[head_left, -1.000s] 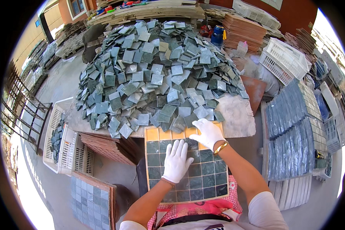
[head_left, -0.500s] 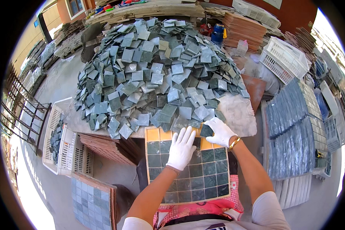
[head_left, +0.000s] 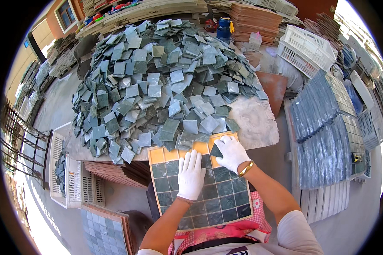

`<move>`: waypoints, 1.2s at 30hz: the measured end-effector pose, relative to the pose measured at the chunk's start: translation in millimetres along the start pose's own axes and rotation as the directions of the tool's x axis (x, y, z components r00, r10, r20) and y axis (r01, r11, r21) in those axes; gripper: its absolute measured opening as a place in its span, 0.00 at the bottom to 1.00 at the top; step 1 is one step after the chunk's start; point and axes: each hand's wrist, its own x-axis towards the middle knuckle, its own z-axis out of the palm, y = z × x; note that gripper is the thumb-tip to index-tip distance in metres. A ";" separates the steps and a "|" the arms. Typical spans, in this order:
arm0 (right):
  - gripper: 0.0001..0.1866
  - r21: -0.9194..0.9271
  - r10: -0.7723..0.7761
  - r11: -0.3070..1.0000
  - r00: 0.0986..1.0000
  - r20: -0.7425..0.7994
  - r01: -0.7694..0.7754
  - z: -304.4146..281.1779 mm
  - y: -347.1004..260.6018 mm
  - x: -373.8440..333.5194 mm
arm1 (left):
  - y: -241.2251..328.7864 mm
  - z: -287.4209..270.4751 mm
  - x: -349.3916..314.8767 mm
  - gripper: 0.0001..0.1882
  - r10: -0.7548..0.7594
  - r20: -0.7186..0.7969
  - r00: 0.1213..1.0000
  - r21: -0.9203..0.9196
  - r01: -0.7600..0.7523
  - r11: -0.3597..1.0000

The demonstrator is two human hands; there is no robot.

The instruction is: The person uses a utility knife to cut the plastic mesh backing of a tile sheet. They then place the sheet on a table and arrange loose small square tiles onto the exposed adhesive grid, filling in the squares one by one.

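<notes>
A shallow yellow tray (head_left: 158, 157) rests across my lap, its far edge by the table. Rows of square dark green stone tiles (head_left: 210, 192) fill most of it, with bare yellow cells along the far row. My left hand (head_left: 191, 176), in a white glove, lies flat on the tiles, fingers stretched out side by side. Gloved in white too, my right hand (head_left: 232, 154) pinches a dark green tile (head_left: 215, 151) over the tray's far right part. That tile is tilted, and my fingers partly cover it.
Just beyond the tray, a large heap of loose green tiles (head_left: 153, 91) covers the table (head_left: 255, 123). White plastic crates (head_left: 74, 170) stand at the left, with a tile-covered panel (head_left: 100, 229) below. Stacked tile sheets (head_left: 323, 127) and another white crate (head_left: 306, 49) are at the right.
My right hand has brought the tile nearer to me and leftward, lower over the tray. My left hand's fingers have drawn together. The whole view has shifted a little.
</notes>
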 end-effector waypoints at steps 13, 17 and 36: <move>0.29 0.226 -0.342 0.915 0.940 -0.006 0.334 9.1 32.9 -13.5 | 29.3 -17.4 -30.7 0.37 0.077 0.165 0.983 -0.114 -0.058 0.992; 0.28 0.229 -0.241 0.937 0.962 -0.129 0.265 12.1 30.3 -18.9 | 35.8 -11.7 -20.7 0.39 0.028 0.126 0.992 -0.050 -0.022 0.999; 0.31 0.330 0.040 0.943 0.999 -0.025 -0.029 -24.3 66.7 -15.6 | 45.0 -0.8 -0.2 0.36 0.144 0.166 0.976 -0.065 -0.135 0.989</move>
